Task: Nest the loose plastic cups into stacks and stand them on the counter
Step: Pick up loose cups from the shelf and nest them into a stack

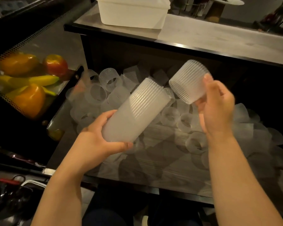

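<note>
- Since these are thin frosted plastic cups, I'd guess they weigh next to nothing but squash and crack if you squeeze hard, and the ribbed sides probably give a decent hold, so wrapping around the wall lightly looks like the way to go rather than pinching the rim.
- Left hand (98,141) has its fingers curled around the lower end of a stack of cups (134,110), tilted with the far end pointing up and away over the pile.
- Right hand (216,108) pinches a single cup (189,81) by one end, thumb and fingers on it, held near the top of the stack but clearly apart from it, not nested yet.
- Looks-wise: milky see-through, fine ridges running around the body, slightly tapered; the stack shows as a long tube with tightly packed rims near its top.
- Tons more loose cups (186,144) lie jumbled on the lower shelf in front of the person, most on their sides.
- Up on the tabletop (219,39) I see no finished stack standing, just a white plastic tub (132,13).
- Fruit (28,82) sits in a mesh basket off to the left.
</note>
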The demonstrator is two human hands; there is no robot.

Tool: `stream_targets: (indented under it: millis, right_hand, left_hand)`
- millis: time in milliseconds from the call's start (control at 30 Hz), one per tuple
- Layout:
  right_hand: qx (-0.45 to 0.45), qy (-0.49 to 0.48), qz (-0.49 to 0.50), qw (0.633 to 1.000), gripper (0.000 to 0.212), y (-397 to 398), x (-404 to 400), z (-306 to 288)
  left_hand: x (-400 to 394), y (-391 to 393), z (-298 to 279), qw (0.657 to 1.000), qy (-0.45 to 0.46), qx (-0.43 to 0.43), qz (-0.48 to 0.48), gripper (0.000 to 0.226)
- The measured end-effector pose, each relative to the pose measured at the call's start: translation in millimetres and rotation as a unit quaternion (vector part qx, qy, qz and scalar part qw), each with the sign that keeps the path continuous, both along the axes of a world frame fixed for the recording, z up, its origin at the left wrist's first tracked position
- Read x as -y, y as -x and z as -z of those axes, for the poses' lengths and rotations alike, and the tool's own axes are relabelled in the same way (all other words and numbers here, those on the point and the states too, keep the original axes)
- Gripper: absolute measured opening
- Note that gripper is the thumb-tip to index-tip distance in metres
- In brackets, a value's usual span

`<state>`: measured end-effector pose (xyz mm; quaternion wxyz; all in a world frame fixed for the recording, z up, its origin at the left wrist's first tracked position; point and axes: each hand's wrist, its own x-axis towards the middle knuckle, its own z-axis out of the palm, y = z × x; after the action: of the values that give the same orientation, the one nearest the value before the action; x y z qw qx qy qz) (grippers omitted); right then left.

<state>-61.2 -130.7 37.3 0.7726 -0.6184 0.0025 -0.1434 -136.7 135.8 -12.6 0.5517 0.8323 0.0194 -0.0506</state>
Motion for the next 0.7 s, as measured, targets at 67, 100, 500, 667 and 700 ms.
stream_targets:
  millis: [67, 100, 500, 667, 700]
  right_hand:
    - [0.004, 0.005, -0.030, 1.000, 0.020, -2.0, -3.1, -3.2]
    - [-0.002, 0.025, -0.045, 0.999, 0.019, -2.6, -6.8, -2.0]
    - [-0.016, 0.031, -0.065, 0.997, 0.009, -7.5, -40.2, 15.0]
    - [-0.017, 0.022, -0.012, 1.000, 0.009, -11.9, -44.5, 16.0]
    - [-0.018, 0.021, 0.004, 1.000, 0.008, -12.1, -45.0, 16.8]
  left_hand:
    - [0.2, 1.7, -1.7, 1.000, -0.014, 0.003, 0.015, 0.079]
    - [0.6, 2.5, -2.3, 1.000, -0.020, 0.004, 0.021, 0.079]
    - [3.5, 8.0, 1.0, 0.999, -0.049, 0.013, 0.018, 0.083]
    - [4.1, 2.0, 4.3, 0.999, -0.044, 0.009, 0.020, 0.080]
    - [5.0, 0.8, 5.0, 0.999, -0.039, 0.005, 0.022, 0.080]
